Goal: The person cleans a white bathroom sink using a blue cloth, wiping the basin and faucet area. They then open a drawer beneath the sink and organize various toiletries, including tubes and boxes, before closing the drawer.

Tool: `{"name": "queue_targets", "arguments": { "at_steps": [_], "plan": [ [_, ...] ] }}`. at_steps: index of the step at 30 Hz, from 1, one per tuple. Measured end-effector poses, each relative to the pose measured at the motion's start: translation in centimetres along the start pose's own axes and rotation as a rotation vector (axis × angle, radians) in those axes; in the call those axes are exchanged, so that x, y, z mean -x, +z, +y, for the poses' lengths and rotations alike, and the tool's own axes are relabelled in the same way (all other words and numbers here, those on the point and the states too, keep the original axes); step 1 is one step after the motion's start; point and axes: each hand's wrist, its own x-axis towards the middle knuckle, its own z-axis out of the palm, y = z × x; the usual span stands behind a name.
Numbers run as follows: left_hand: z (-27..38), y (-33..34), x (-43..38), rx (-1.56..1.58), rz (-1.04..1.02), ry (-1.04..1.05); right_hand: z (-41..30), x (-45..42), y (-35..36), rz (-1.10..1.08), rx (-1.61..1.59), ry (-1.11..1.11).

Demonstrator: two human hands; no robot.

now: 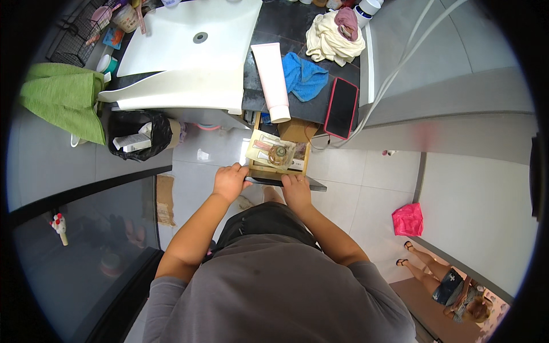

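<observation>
A pulled-out drawer with a pale wooden frame (307, 153) stands before me, under the dark counter. My left hand (230, 183) grips the left end of its dark front panel (266, 177). Over the panel's top edge curl the fingers of my right hand (296, 191), further right. Inside the drawer, a clear packet (271, 148) holding small items and a round brownish piece lies on top of other things. Behind it is a brown cardboard box (297, 130). A large pale pink squeeze tube (270, 79) lies on the counter, its cap sticking out above the drawer.
Beside the tube are a blue cloth (305, 78) and a red-cased phone (342, 108) at the counter edge. A white sink (171, 47) is left, above a black-lined bin (161, 143). White cables (392, 75) hang right. Another person (448, 285) is at the lower right.
</observation>
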Motion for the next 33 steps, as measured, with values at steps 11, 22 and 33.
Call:
{"name": "queue_targets", "arguments": {
  "at_steps": [11,22,33],
  "plan": [
    [0.5,-0.8,1.5,0.105,-0.115,-0.119,-0.8,0.8,-0.3,-0.005,-0.072,0.04],
    [-4.9,-4.2,5.8,0.456,0.345,-0.442,-1.1,0.3,-2.0,-0.089,-0.267,0.022],
    [-6.4,-7.8,12.6,0.621,-0.031,-0.962,4.3,-15.2,3.0,-0.104,-0.348,0.224]
  ]
}}
